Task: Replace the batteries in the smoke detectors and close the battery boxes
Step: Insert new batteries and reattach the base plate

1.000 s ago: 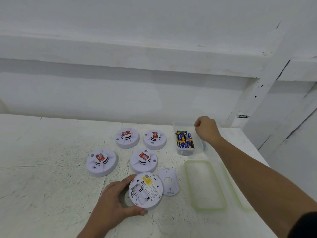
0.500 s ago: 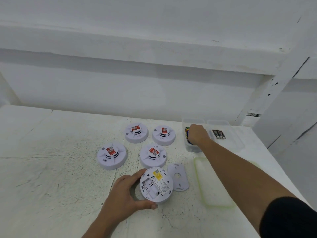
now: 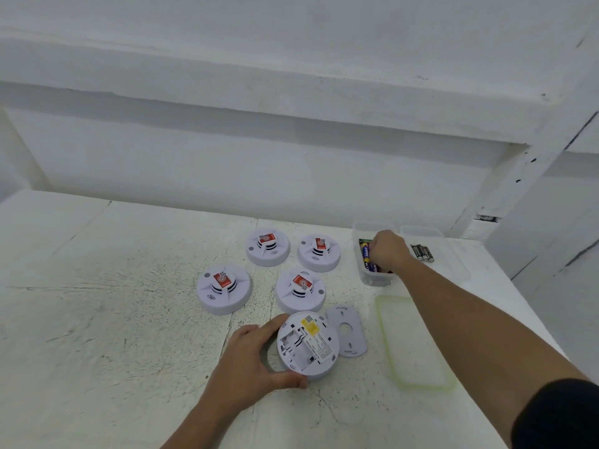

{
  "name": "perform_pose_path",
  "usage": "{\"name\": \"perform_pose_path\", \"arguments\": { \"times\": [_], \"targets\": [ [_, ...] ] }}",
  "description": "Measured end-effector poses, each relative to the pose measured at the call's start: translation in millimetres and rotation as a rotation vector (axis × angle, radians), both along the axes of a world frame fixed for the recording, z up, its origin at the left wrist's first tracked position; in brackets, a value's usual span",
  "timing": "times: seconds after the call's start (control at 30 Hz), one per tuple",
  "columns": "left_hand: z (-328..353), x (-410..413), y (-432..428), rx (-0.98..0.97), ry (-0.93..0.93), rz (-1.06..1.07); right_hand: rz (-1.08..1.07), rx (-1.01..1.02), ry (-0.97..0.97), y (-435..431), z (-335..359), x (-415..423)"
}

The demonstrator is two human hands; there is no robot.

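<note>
A white painted table (image 3: 97,319), scuffed and speckled with dark flecks and hairline cracks, runs back to a plain white wall (image 3: 227,176) with a shadowed ledge (image 3: 259,92) across it. A white post (image 3: 531,163) with chipped dark marks slants up at the right. Near the front of the table lies the opened smoke detector (image 3: 308,345), back side up, its battery bay showing no cells and a yellow label beside the bay. The left hand (image 3: 249,361) grips it from the left, thumb along the near rim and fingers curled round the far rim. Touching the detector's right edge lies the loose grey battery cover (image 3: 346,330), flat on the table. Beyond the opened detector four others stand dome-up with red stickers: the near detector (image 3: 300,290) just behind it, the left detector (image 3: 224,288) off to its far left, and the back-left detector (image 3: 267,246) and back-right detector (image 3: 319,252) farther back. To the right and beyond sits a clear box (image 3: 372,280) holding blue batteries (image 3: 365,254). The right hand (image 3: 387,251) reaches into it with fingers curled down among them, and it is not possible to tell whether it has one pinched. Farther right a second clear box (image 3: 453,270) holds a few dark batteries (image 3: 422,253). A green-rimmed lid (image 3: 415,341) lies flat to the right of the battery cover, partly under the forearm, which ends in a black sleeve (image 3: 557,416).
</note>
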State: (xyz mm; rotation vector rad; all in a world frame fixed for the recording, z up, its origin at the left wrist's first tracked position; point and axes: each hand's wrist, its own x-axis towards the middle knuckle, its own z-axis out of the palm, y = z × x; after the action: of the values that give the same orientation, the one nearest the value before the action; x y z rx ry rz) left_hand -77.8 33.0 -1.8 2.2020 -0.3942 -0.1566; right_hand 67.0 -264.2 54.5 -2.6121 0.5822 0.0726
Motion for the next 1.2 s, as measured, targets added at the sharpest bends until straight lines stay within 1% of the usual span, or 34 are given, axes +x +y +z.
{"name": "perform_pose_path", "arguments": {
  "times": [0.1, 0.23, 0.33, 0.47, 0.57, 0.63, 0.7, 0.83, 0.97, 1.1, 1.2],
  "targets": [
    [4, -1, 0, -0.007, 0.009, 0.001, -0.121, 0.251, -0.157, -12, 10, -2],
    [4, 0, 0, -0.006, 0.004, -0.003, -0.177, 0.614, -0.348, -8, 33, -31],
    [3, 0, 0, -0.015, 0.016, -0.001, -0.146, 0.764, -0.384, 12, 43, -63],
    [6, 1, -1, -0.002, -0.022, -0.032, -0.071, 0.902, -0.36, 49, 42, -108],
    [4, 1, -1, 0.006, -0.037, -0.034, -0.022, 0.859, -0.274, 79, 27, -140],
    [3, 1, 0, 0.006, -0.07, -0.042, 0.027, 0.842, -0.26, 99, 15, -158],
    [6, 1, -1, -0.001, -0.086, -0.057, 0.073, 0.807, -0.279, 113, 2, -170],
    [12, 0, -2, -0.004, -0.142, -0.089, 0.155, 0.647, -0.351, 125, -16, -183],
    [10, 0, -1, -0.007, -0.143, -0.09, 0.254, 0.548, -0.41, 130, -23, -189],
    [10, 0, 0, -0.021, -0.142, -0.097, 0.368, 0.319, -0.389, 130, -35, -193],
    [9, 1, 2, -0.005, -0.116, -0.102, 0.403, 0.298, -0.37, 127, -35, -193]
  ]
}}
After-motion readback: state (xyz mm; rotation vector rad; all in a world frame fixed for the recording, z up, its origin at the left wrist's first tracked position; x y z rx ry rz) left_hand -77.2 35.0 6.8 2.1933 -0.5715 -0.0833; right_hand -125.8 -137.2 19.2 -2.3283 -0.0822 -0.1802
